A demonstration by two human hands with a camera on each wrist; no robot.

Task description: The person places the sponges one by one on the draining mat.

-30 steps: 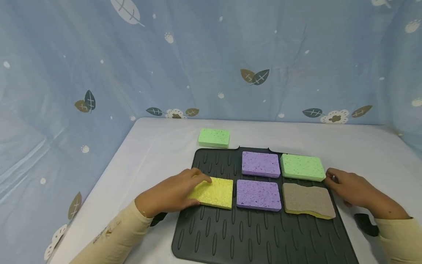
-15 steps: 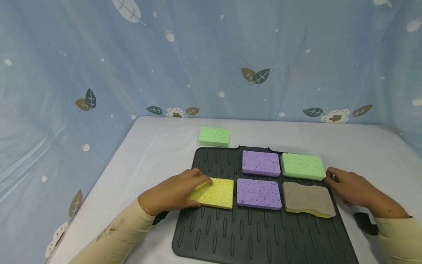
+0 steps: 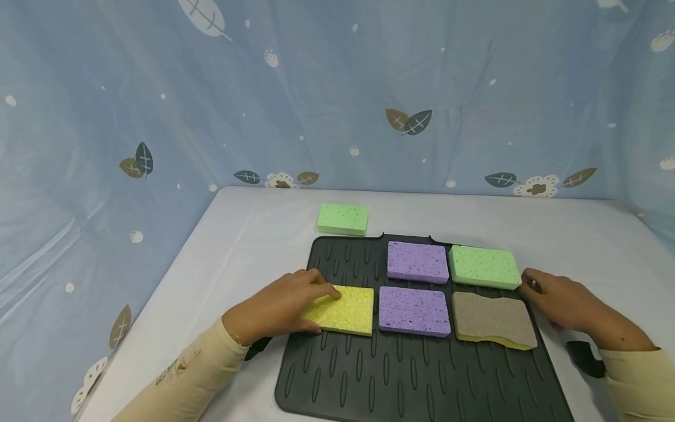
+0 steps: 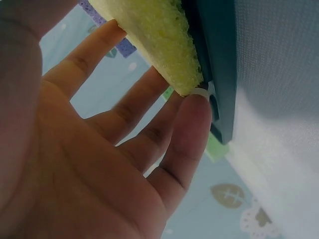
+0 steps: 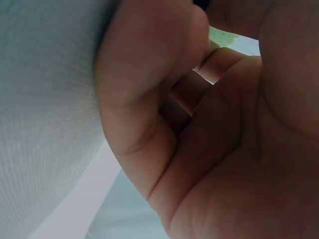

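A yellow sponge [image 3: 345,310] lies at the left of a dark ridged mat [image 3: 369,375]. My left hand [image 3: 279,308] holds it by its left end, thumb at the near edge and a finger on top. In the left wrist view, the fingertips [image 4: 115,27] meet the yellow sponge [image 4: 159,45]. My right hand [image 3: 564,299] rests at the mat's right edge, fingers curled, fingertips right at the corner of a green sponge [image 3: 484,266]. The right wrist view shows those fingers [image 5: 134,89] against the white cloth; I cannot tell whether they pinch the mat's edge.
Two purple sponges [image 3: 413,310] lie one behind the other mid-mat. A grey-topped sponge with a yellow underside [image 3: 493,319] sits at the right. Behind the mat, another green sponge [image 3: 343,218] lies on the white table [image 3: 253,234]. A blue patterned curtain [image 3: 337,88] surrounds the back and sides.
The left hand has shifted very slightly right on the yellow sponge, its wrist a little farther in. The right hand and the other sponges stay where they were.
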